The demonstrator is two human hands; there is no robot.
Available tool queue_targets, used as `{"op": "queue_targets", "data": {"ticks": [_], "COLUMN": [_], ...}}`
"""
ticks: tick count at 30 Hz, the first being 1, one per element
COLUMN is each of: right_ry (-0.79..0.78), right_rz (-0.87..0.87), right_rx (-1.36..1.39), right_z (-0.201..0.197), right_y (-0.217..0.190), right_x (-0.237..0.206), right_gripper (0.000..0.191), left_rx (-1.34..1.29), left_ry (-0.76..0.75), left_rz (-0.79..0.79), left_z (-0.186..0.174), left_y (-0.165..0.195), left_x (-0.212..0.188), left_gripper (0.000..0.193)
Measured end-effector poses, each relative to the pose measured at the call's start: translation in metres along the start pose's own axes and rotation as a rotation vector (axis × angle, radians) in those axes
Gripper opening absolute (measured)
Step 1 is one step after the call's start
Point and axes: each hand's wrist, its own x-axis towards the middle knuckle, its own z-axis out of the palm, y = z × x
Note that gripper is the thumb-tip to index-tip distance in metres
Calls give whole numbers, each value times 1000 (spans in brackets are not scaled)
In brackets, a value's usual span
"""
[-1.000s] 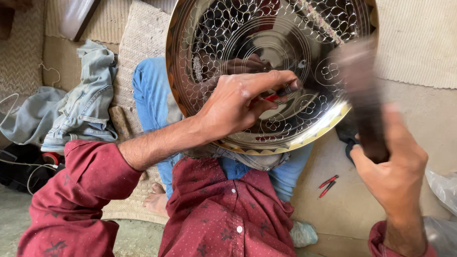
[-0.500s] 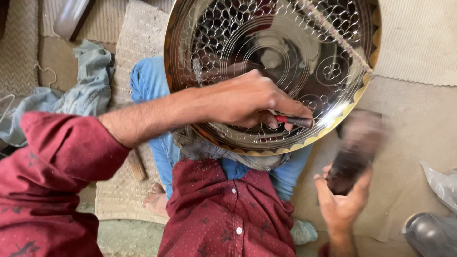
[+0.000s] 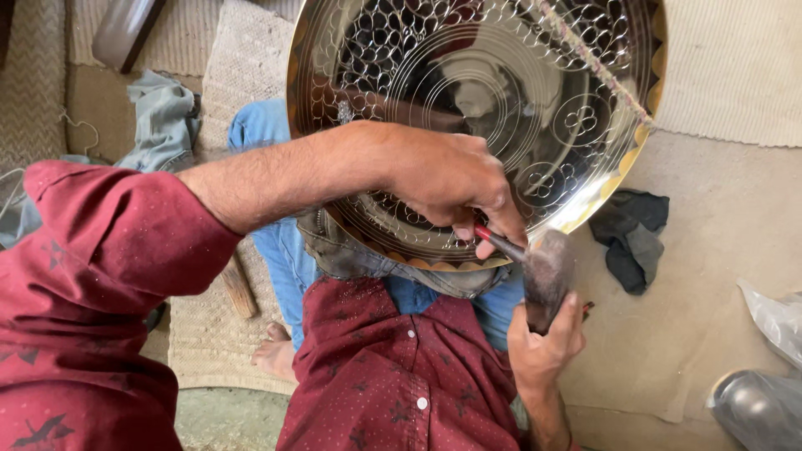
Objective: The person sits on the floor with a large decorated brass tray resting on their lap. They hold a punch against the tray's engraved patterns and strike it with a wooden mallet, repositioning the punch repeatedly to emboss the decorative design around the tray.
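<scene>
A large round engraved metal tray (image 3: 468,108), shiny with a scalloped brass rim, rests tilted on my lap. My left hand (image 3: 447,179) reaches across it and pinches a thin chisel (image 3: 499,244) with a red end, its tip against the tray's lower rim. My right hand (image 3: 543,342) grips a dark hammer (image 3: 547,276) from below. The hammer's head is touching the chisel's outer end.
I sit on a woven mat (image 3: 209,334) in blue jeans and a red shirt. A grey-blue cloth (image 3: 163,121) lies at the left, a dark rag (image 3: 631,238) at the right. A metal object (image 3: 756,409) and a plastic bag (image 3: 777,317) sit at bottom right.
The hammer came down from high at the right to the chisel's end. My left hand shifted down toward the tray's lower rim with the chisel.
</scene>
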Motion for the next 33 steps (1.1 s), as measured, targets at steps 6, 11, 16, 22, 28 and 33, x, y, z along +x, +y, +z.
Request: {"op": "queue_targets", "data": {"ticks": [6,11,16,22,28,33], "right_ry": [-19,-12,93,-125,-284,-394], "right_rz": [106,143,121,-214,-170,-68], "right_rx": [87,-54,205,-291,-229,-60], "right_z": [-4,-16,-33,-36,-41,-47], "right_y": [-18,-14,-23,-51,-63,-72], "right_x": [12,26,37,72,108,139], "right_gripper": [89,97,102,94,83,86], "left_rx": [24,180,117,139,260,248], "left_ry": [392,451,353,349,512,741], "left_rz": [-266,-54,-130,-99,-151,-340], "left_z": [2,1,1,4,17,36], "left_y": [13,11,6,5,8,26], "left_x": [-17,-27,-25,-24,-29,-34], "left_gripper": [50,55,56,58,59,54]}}
